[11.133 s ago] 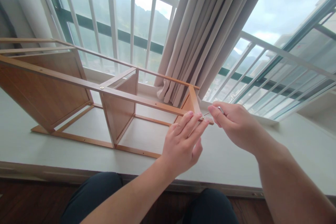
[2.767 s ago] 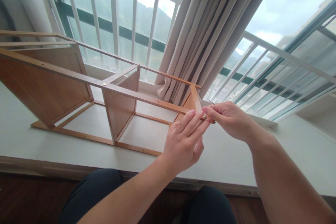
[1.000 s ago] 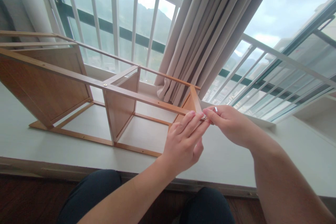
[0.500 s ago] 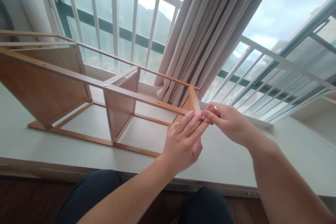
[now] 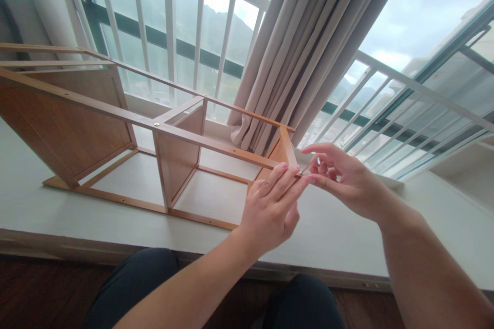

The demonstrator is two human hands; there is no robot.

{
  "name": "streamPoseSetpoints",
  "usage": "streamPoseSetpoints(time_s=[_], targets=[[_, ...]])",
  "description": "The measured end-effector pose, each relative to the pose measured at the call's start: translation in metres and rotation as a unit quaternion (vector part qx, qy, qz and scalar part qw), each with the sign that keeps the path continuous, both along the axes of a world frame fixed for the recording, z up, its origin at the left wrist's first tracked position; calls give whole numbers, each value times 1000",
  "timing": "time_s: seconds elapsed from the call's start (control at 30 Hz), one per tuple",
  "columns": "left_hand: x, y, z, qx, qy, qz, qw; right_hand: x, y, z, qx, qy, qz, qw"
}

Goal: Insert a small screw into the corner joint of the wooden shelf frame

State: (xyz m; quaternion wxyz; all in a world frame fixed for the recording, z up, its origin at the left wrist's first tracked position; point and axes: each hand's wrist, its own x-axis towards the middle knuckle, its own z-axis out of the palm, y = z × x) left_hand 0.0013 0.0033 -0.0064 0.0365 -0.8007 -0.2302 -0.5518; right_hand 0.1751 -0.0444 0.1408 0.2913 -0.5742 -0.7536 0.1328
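A wooden shelf frame [image 5: 193, 136] lies on its side on a white ledge. My left hand [image 5: 272, 205] is wrapped over the near rail at the frame's right end, fingers pressed together, hiding much of that corner. Beside those fingertips, my right hand [image 5: 334, 172] has a small thin metal hex key [image 5: 307, 168] at its fingers. The key's inner end meets the corner of the frame; the fastener there is hidden. My right index finger is raised off the key, my thumb sits below it, and the other fingers are curled.
Dark-trousered knees [image 5: 309, 300] are under the front edge of the white ledge [image 5: 339, 247]. Behind the frame hang a grey curtain [image 5: 301, 46] and a white window railing [image 5: 200, 25]. A shelf panel [image 5: 179, 157] stands across the frame's middle.
My right hand has opened its pinch somewhat and shifted slightly right, with the index finger lifted, so more of the hex key shows. My left hand stays on the rail.
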Motion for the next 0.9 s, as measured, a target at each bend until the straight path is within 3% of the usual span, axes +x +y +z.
streamPoseSetpoints(time_s=[0.47,0.9], targets=[[-2,-2,4,-2,-10,-4,1000,6,5,2,13,71,12,997],[-2,-3,3,-8,0,3,1000,-18,5,-5,148,-8,-110,983]])
